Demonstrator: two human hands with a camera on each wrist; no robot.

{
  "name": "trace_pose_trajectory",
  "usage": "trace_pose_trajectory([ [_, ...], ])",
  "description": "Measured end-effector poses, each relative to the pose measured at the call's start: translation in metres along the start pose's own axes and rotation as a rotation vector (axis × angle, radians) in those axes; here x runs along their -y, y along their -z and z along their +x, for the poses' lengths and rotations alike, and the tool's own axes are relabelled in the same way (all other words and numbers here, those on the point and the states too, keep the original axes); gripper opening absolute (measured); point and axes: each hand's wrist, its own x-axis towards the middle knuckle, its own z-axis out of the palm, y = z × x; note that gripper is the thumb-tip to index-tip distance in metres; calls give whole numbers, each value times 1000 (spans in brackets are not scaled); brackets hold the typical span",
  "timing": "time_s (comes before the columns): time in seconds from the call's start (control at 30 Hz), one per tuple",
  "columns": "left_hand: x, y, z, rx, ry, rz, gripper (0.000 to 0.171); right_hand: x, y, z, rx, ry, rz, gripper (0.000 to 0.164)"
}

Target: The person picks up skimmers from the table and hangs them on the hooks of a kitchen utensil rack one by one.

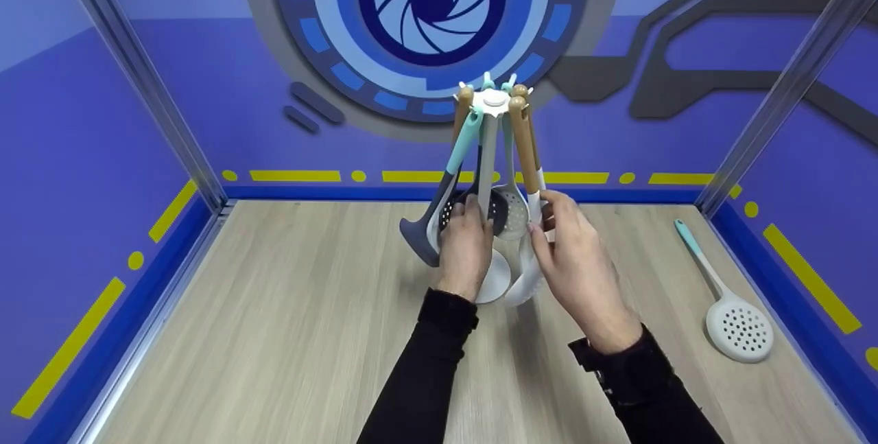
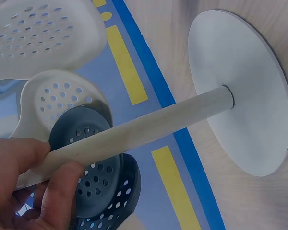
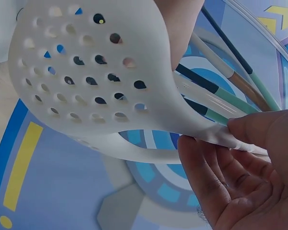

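Observation:
A white utensil stand [image 1: 488, 156] with several hanging kitchen tools rises in the middle of the head view. My left hand [image 1: 468, 245] grips its pole [image 2: 149, 132], above the round white base [image 2: 249, 86]. With thumb and fingers, my right hand [image 1: 576, 252] pinches the neck of a white skimmer [image 3: 158, 57] full of holes, which hangs by its brown handle [image 1: 522, 149] at the stand's right side. Behind the pole hang a dark perforated spoon [image 2: 93, 189] and a pale perforated one [image 2: 31, 103]. A dark grey ladle [image 1: 420, 235] with a teal handle hangs at the left.
Another pale skimmer [image 1: 720, 310] with a teal handle lies on the wood-grain table [image 1: 288, 334], near its right edge. Blue printed walls [image 1: 171, 87] with metal corner posts [image 1: 782, 87] enclose the table at the back and both sides.

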Motion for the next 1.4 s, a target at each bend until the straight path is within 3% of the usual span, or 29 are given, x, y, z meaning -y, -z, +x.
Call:
trace_pose_trajectory([
  [0.67, -1, 0, -1, -5, 2, 45, 48, -5, -1, -6, 25, -44, 21, 45],
  [0.97, -3, 4, -2, 62, 42, 5, 53, -7, 1, -6, 51, -80, 21, 47],
  [1.4, -5, 7, -1, 75, 47, -36, 50, -18, 2, -7, 61, -87, 34, 40],
])
